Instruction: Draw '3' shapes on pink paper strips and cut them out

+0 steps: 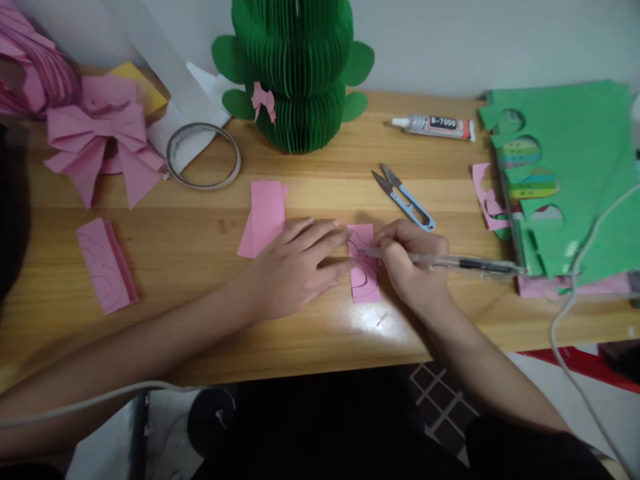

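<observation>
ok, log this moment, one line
right grip: closed on pen, tip on pink strip | left grip: open, at strip's left edge | strip: curves drawn

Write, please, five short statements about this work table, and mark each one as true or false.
1. The right hand holds a pen over a marked pink strip. True.
2. The left hand grips the blue-handled snips. False: the left hand lies with its fingers spread, and the snips lie on the table.
3. The tube marked B-7000 lies above the snips in the picture. True.
4. The small pink bow is on the stacked green sheets. False: the bow is on the pleated green paper piece.
5. The folded pink piece has curved lines drawn on it. True.
</observation>
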Tool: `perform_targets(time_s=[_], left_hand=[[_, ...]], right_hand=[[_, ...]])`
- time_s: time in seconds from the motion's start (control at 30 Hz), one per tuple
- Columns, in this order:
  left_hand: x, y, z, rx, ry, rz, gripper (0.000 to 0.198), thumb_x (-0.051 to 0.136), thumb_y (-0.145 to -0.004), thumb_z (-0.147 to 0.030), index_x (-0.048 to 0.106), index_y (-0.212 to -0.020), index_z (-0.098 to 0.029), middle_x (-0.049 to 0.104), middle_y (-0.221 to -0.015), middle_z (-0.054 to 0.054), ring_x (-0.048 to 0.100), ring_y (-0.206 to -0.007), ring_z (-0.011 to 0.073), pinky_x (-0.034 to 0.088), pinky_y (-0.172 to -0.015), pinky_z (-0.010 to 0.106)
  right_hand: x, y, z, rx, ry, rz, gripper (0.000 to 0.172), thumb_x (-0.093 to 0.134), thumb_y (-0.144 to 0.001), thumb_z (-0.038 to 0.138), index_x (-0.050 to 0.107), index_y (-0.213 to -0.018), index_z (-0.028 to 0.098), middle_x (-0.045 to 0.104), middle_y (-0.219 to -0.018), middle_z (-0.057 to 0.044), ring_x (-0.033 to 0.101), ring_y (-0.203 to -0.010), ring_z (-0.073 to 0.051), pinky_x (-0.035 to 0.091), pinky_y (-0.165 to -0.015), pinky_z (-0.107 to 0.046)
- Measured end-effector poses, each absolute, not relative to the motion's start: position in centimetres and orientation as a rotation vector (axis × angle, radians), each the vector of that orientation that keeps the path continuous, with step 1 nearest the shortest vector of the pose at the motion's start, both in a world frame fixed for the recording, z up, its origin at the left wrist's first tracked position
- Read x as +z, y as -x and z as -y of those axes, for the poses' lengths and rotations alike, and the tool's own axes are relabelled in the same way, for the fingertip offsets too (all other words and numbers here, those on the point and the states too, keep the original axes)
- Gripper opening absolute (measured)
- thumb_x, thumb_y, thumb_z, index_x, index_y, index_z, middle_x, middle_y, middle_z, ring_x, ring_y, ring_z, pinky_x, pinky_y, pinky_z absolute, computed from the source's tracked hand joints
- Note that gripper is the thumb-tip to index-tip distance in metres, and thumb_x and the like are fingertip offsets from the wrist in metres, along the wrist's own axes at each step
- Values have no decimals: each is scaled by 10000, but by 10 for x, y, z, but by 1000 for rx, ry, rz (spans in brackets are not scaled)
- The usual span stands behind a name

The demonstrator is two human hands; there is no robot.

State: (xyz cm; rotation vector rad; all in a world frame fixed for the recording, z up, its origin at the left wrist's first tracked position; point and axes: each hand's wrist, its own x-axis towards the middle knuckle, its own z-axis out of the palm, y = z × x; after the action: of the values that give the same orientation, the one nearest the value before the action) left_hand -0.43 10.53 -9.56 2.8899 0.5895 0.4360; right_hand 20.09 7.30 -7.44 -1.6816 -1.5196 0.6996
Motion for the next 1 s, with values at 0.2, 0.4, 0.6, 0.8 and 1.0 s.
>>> perform_targets(time_s=[0.2, 0.4, 0.6, 0.8, 1.0], left_hand=[[-97, 5, -106, 436, -2891, -590, 295, 427, -1021, -223, 686, -1162, -216, 581, -1390, 116, 475, -1335, 290, 390, -1084, 464], [-97, 4, -105, 451, -2896, -589, 294, 420, -1032, -233, 677, -1175, -213, 589, -1376, 119, 483, -1325, 289, 398, -1063, 446], [-98, 5, -104, 427, -2903, -593, 308, 410, -1031, -222, 668, -1199, -211, 566, -1401, 142, 491, -1326, 307, 385, -1069, 462], [-97, 4, -104, 435, -2935, -592, 306, 410, -1035, -246, 662, -1207, -217, 575, -1393, 142, 501, -1323, 302, 413, -1066, 469], [-99, 5, -103, 416, -2916, -604, 289, 441, -1031, -254, 649, -1230, -233, 568, -1413, 114, 485, -1338, 280, 379, -1106, 475]], right_hand=[[-73, -201, -72, 710, 1680, 1520, 163, 485, -715, 198, 550, -568, 225, 587, -504, 11, 520, -472, -127, 401, -479, -267], [-73, -202, -72, 705, 1675, 1529, 175, 499, -716, 193, 554, -555, 231, 591, -501, 10, 518, -475, -128, 398, -479, -266], [-75, -203, -71, 667, 1663, 1560, 186, 487, -709, 187, 577, -548, 212, 565, -485, 17, 509, -458, -116, 396, -471, -252], [-76, -203, -71, 655, 1654, 1561, 186, 469, -688, 182, 565, -530, 208, 539, -470, 26, 473, -441, -102, 374, -453, -239], [-76, -204, -72, 675, 1636, 1561, 188, 476, -698, 191, 564, -532, 206, 544, -470, 24, 491, -449, -108, 384, -463, -242]])
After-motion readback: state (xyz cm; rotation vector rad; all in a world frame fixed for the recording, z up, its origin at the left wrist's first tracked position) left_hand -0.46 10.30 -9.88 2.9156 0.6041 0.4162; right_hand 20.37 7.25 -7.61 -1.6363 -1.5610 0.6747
